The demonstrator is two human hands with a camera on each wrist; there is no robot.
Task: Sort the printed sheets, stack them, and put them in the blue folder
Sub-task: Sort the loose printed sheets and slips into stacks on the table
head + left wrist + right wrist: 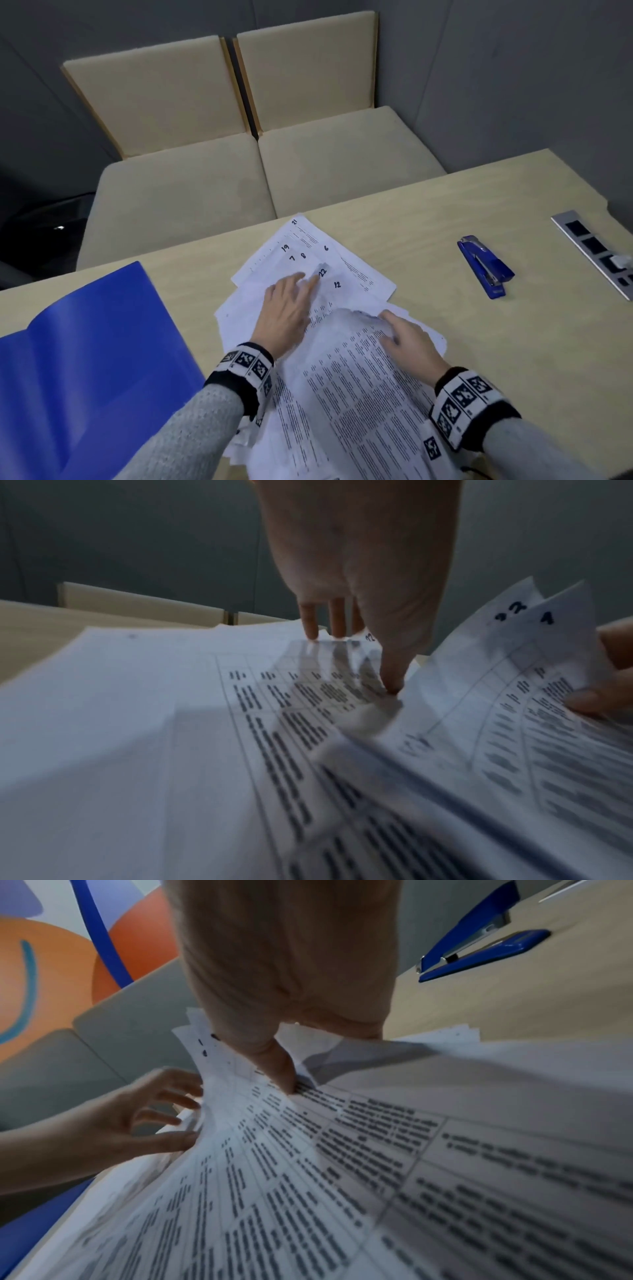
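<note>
Loosely fanned across the middle of the pale wooden table [479, 192], the printed sheets [356, 387] overlap in an untidy heap, with handwritten numbers such as 19, 7, 8, 6, 22 and 12 showing at their far corners. The left hand [286, 313] lies on the heap with its fingers [310, 620] straight and spread, their tips pressing down on the paper near the corner marked 22; it grasps nothing. The right hand [409, 337] holds up the far edge of a sheaf of sheets, thumb [279, 1066] on the printed side and the other fingers hidden behind the paper, so that the lifted pages curl up between the two hands. In the left wrist view the raised corners read 22 and 1.

To the left of the heap the blue folder [78, 349] lies open on the table, its near flap partly under the left forearm and the edge of the sheets. A blue stapler [484, 265] lies on the table well to the right of the papers, apart from them. Farther right, a metal socket strip [596, 250] is set into the tabletop. Beyond the table's far edge stand two beige upholstered seats [260, 164] side by side against a grey wall.
</note>
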